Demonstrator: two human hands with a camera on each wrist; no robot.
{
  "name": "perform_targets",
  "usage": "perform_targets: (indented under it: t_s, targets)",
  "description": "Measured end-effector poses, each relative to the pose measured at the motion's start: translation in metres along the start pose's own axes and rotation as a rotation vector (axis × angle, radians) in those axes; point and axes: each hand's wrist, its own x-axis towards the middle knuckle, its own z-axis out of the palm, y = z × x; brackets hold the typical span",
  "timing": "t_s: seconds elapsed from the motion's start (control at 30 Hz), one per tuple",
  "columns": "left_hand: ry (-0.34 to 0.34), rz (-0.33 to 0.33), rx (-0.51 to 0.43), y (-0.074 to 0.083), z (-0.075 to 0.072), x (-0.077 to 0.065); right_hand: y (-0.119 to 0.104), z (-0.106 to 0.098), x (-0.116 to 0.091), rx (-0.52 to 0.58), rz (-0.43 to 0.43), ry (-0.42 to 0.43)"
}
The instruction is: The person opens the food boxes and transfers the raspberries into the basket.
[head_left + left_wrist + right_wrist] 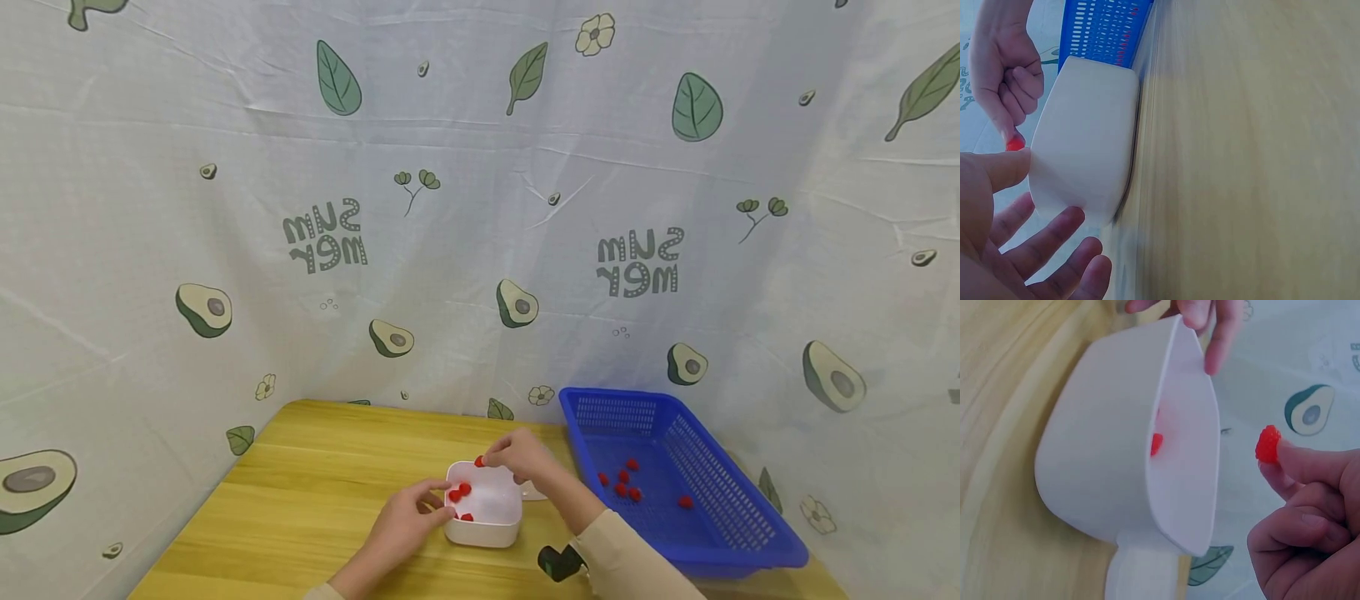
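Observation:
Between its thumb and index finger, my right hand (pixel 525 458) pinches a red raspberry (pixel 1267 444), which is over the far rim of a white box (pixel 1097 437) in the head view. My left hand (pixel 408 521) is at the box's left side, its thumb and a finger touching the rim, the other fingers spread loosely. The white box stands upright on the table. Inside it several raspberries (pixel 465 489) lie toward the left. From the left wrist view its inside is hidden.
To the right, a blue basket (pixel 757 500) holds several more raspberries (pixel 622 490). A pale flat piece (pixel 1141 575) lies beside the box, partly under my right hand in the head view. A printed curtain (pixel 450 250) hangs behind the wooden table (pixel 300 483).

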Motion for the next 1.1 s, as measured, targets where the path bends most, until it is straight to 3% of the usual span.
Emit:
perform_targets:
  t_s: [0.4, 1.1]
  targets:
    - [0.000, -0.011, 0.001, 0.001, 0.001, 0.000, -0.001, -0.038, -0.003, 0.033, 0.025, 0.030]
    - [-0.009, -0.016, 0.012, 0.002, 0.002, 0.001, 0.033, -0.095, 0.001, 0.042, 0.063, 0.089]
